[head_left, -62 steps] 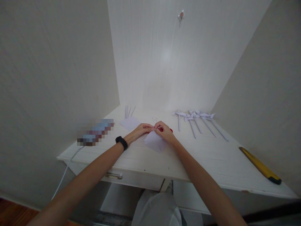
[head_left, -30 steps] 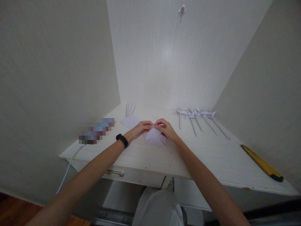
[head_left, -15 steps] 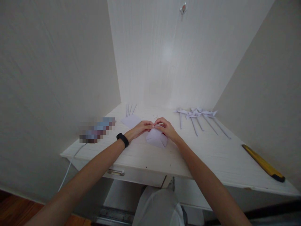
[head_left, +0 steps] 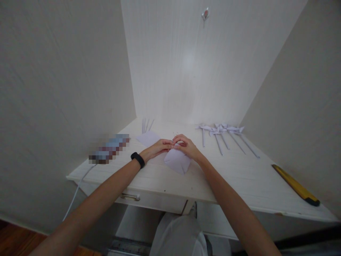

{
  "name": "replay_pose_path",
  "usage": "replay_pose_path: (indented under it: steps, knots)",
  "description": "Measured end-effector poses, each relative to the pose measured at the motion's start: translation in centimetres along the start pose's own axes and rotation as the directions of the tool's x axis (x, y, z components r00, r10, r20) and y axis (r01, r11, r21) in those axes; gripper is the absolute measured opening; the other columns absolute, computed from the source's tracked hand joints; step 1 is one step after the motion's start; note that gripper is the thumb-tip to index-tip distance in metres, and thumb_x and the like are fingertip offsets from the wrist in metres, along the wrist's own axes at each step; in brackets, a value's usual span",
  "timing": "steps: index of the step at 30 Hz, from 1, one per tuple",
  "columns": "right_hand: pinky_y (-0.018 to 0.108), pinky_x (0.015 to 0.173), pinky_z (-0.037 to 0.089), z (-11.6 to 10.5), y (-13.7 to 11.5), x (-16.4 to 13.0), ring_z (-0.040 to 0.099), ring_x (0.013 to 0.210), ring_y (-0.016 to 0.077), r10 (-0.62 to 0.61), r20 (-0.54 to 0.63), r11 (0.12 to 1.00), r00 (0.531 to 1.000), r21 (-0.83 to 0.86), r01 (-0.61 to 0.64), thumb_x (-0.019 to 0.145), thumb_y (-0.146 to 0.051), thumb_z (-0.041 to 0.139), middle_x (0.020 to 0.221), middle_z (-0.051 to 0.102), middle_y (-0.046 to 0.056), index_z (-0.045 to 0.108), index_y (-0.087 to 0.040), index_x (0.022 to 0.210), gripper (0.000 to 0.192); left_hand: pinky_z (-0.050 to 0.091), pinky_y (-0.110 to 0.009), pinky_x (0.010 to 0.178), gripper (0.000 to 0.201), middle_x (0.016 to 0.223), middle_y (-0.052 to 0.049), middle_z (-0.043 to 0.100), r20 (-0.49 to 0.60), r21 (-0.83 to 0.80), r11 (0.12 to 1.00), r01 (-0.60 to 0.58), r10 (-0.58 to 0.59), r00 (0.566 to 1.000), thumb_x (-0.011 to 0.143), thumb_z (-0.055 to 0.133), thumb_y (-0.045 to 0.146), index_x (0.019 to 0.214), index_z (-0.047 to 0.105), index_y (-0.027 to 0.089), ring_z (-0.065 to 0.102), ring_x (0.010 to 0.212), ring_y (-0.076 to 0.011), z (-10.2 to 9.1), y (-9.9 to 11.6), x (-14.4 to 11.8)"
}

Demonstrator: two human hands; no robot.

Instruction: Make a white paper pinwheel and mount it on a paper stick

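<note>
While both hands meet at the far corner of the paper (head_left: pixel 177 160), the sheet lies flatter on the table (head_left: pixel 239 177) than half a second ago, its near point spread toward the table edge instead of bunched up. Left hand (head_left: pixel 157 148) and right hand (head_left: pixel 188 145) pinch together over that corner, fingertips touching; the red bit seen earlier is now hidden. Finished pinwheels (head_left: pixel 223 133) lie far right, spare paper and sticks (head_left: pixel 146 125) far left, a ruler (head_left: pixel 294 185) near right.
</note>
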State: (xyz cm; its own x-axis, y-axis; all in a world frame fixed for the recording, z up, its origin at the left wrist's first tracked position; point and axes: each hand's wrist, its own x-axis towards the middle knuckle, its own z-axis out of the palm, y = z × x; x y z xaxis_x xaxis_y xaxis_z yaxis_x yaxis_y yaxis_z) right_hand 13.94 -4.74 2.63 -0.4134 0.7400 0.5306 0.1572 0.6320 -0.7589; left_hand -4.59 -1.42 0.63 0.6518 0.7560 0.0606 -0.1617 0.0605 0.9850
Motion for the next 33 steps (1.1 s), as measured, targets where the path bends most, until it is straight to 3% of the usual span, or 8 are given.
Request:
replay_pose_path:
  steps: [9, 16, 22, 27, 33]
  knots:
    - [0.025, 0.068, 0.045, 0.2, 0.6, 0.3, 0.053, 0.086, 0.0136, 0.031, -0.077, 0.998, 0.997, 0.061, -0.026, 0.072, -0.031, 0.066, 0.089, 0.054, 0.002, 0.061, -0.02, 0.076, 0.012, 0.038, -0.024, 0.075, 0.029, 0.085, -0.004, 0.066, -0.035, 0.005, 1.0, -0.014, 0.014, 0.999, 0.063, 0.074, 0.025, 0.089, 0.069, 0.015, 0.056, 0.077, -0.0118, 0.1, 0.1, 0.0]
    - [0.025, 0.067, 0.044, 0.3, 0.6, 0.3, 0.053, 0.081, 0.0128, 0.047, -0.116, 0.997, 0.992, 0.064, -0.04, 0.07, -0.03, 0.067, 0.086, 0.055, 0.002, 0.06, -0.02, 0.074, 0.013, 0.036, -0.027, 0.08, 0.025, 0.085, -0.005, 0.067, -0.04, 0.065, 0.993, -0.104, 0.106, 0.994, 0.062, 0.073, 0.025, 0.084, 0.07, 0.014, 0.056, 0.083, -0.0138, 0.7, 0.5, 0.0]
    - [0.025, 0.067, 0.045, 0.1, 0.1, 0.2, 0.053, 0.084, 0.0141, 0.019, -0.104, 0.999, 0.994, 0.046, -0.015, 0.07, -0.033, 0.067, 0.087, 0.054, 0.003, 0.061, -0.02, 0.072, 0.015, 0.035, -0.023, 0.061, 0.03, 0.072, -0.002, 0.064, -0.114, 0.124, 0.991, -0.041, 0.055, 0.992, 0.062, 0.073, 0.034, 0.082, 0.069, 0.013, 0.053, 0.061, -0.0097, 0.6, 0.6, -0.2]
    - [0.028, 0.072, 0.045, -0.2, 0.1, 0.2, 0.053, 0.088, 0.0154, 0.011, -0.121, 1.0, 0.993, -0.006, -0.012, 0.072, -0.036, 0.066, 0.089, 0.055, 0.004, 0.063, -0.021, 0.072, 0.016, 0.032, -0.022, 0.056, 0.03, 0.069, -0.001, 0.063, -0.133, 0.14, 0.989, -0.046, 0.065, 0.989, 0.061, 0.073, 0.037, 0.079, 0.068, 0.013, 0.05, 0.057, -0.0087, 0.8, 0.6, -0.2]
    - [0.027, 0.07, 0.045, 0.1, 0.2, 0.1, 0.054, 0.083, 0.0144, 0.048, -0.118, 0.999, 0.992, 0.026, -0.046, 0.07, -0.035, 0.067, 0.086, 0.056, 0.003, 0.061, -0.02, 0.073, 0.017, 0.022, -0.021, 0.047, 0.031, 0.053, 0.003, 0.052, -0.142, 0.252, 0.964, -0.081, 0.12, 0.983, 0.064, 0.07, 0.037, 0.082, 0.067, 0.011, 0.036, 0.045, -0.0054, 1.2, 1.2, -0.5]
